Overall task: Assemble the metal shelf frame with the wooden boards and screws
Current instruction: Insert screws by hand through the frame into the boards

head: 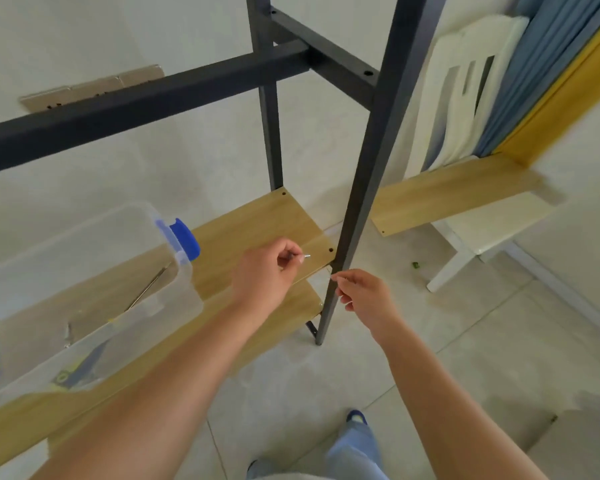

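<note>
Screw [306, 256] pinched in my left hand [264, 271], tip aimed at the board's [257, 230] near right-corner hole. Right hand [364, 294], fingers loosely curled, touches the frame leg [357, 209], likely steadying it.

frame [361, 174] dark grey | boards [257, 226] light wood-grain | box latch [185, 239] blue

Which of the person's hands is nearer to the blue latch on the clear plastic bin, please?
Left. The left hand, pinching a screw, sits just right of the blue latch; the right hand is farther right, beyond the frame's front leg.
</note>
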